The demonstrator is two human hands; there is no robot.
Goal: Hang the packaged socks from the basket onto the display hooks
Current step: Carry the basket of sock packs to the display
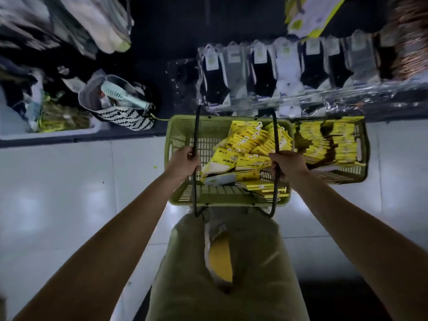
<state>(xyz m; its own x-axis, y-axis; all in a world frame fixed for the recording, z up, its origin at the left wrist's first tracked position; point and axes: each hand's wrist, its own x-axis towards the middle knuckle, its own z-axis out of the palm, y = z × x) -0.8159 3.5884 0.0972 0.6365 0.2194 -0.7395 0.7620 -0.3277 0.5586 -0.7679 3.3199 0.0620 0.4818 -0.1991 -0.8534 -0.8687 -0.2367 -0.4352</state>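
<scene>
Firmly gripping handles (197, 126) of basket (171, 144) with left hand (185, 158) and right hand (286, 162), on either side of the socks (245, 144) inside.

Green basket (176, 126) gripped by its two black handles (275, 128), left hand (185, 159) curled round the left one, right hand (286, 163) round the right one; yellow sock packs (245, 144) heaped loosely inside, mostly toward the right and far side. Just beside it on the right, a second green basket (363, 144) filled with more yellow packs in rows. Farther off, a row of clear-bagged socks (284, 72) hanging side by side; far left, a zigzag-striped bag (125, 118) with a mint handheld fan (122, 97) poking out; pale tiled floor (58, 181) underneath, olive trousers (190, 262) at the near edge.
</scene>
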